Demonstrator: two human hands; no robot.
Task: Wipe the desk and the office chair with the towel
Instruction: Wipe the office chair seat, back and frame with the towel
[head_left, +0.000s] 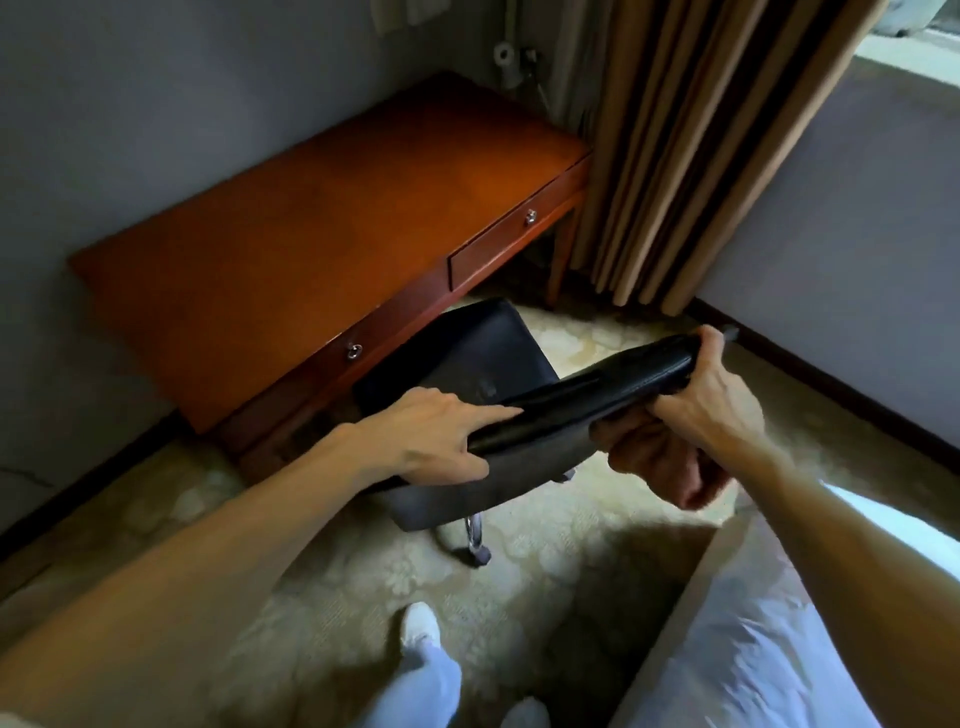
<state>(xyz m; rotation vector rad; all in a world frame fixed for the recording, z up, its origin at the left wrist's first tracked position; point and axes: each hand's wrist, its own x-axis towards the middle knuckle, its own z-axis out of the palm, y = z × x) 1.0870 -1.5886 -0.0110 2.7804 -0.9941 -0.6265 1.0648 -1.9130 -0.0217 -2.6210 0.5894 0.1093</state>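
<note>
A black leather office chair (467, 358) stands in the middle of the frame, its seat pushed partly under the front edge of a reddish-brown wooden desk (322, 218). The desk runs from the middle left up toward the upper centre, set against a grey wall (182, 104). Two drawers sit in its front rail, each with a small round metal knob (530, 216).

Both hands grip the padded top edge of the chair's backrest, which slants across the centre of the frame. The left hand (447, 436) clasps the lower left end, with fingers laid along the top and the thumb beneath. The right hand (696, 410) is wrapped round the upper right end, thumb over the top and fingers curled underneath.

Below the backrest, a chrome leg with a dark castor (475, 545) rests on a pale patterned carpet (363, 571).

A beige pleated curtain (701, 130) hangs in the upper right, touching the desk's far end. A pale cloth (405, 13) hangs at the top edge left of centre; it may be the towel, but too little of it shows to tell.

White bedding (753, 634) fills the lower right corner. Two white shoes (421, 623) show at the bottom centre.
</note>
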